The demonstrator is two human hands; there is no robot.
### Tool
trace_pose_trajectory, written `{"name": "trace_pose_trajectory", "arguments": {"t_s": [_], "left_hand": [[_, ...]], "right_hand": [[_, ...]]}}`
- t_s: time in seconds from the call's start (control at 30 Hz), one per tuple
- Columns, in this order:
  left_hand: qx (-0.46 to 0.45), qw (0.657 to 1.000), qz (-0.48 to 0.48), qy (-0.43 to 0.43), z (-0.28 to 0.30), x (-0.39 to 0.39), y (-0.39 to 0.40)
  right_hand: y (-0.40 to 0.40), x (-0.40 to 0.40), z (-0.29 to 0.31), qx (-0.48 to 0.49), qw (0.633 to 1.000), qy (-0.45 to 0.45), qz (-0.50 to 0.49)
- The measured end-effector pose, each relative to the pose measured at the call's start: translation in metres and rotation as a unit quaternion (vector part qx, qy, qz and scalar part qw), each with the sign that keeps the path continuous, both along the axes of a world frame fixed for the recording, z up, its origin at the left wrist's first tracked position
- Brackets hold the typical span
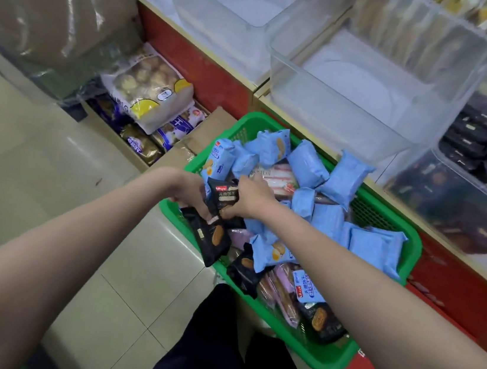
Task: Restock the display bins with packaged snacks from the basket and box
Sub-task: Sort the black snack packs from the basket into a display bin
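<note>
Both hands are pinching black packs over the green basket (333,366): left hand (187,191) is gripping one (210,238), right hand (251,199) another (225,197). Two clear bins (372,86) are standing empty above; a third (470,170) is holding black packs. Blue packs (345,176), a dozen or so, are filling the basket on the tiled floor (55,144), beside a box (199,135).

The pale tiled floor (53,159) carries a green basket (381,354) at 4 o'clock, heaped with blue, black and pink snack packets. At 11 o'clock from the basket, touching its corner, sits an open cardboard box (209,130) of bagged biscuits. Both stand against the red-fronted display shelf (202,64), which holds clear bins (339,104).
</note>
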State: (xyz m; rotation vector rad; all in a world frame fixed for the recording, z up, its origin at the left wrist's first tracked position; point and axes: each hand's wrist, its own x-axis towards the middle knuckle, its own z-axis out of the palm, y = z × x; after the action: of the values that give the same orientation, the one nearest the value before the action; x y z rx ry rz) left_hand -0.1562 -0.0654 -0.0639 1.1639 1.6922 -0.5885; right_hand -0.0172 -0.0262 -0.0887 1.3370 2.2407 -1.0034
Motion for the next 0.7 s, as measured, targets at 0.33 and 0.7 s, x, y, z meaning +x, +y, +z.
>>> {"name": "trace_pose_trajectory", "arguments": {"t_s": [0.33,0.7], "left_hand": [[0.025,0.946,0.263,-0.19,0.038,-0.028,0.0],[0.126,0.861,0.352,-0.344,0.054,0.048,0.015]], "right_hand": [[0.04,0.032,0.049,-0.262,0.84,0.395,-0.264],[0.035,0.101,0.061,-0.463,0.766,0.358,-0.265]]}}
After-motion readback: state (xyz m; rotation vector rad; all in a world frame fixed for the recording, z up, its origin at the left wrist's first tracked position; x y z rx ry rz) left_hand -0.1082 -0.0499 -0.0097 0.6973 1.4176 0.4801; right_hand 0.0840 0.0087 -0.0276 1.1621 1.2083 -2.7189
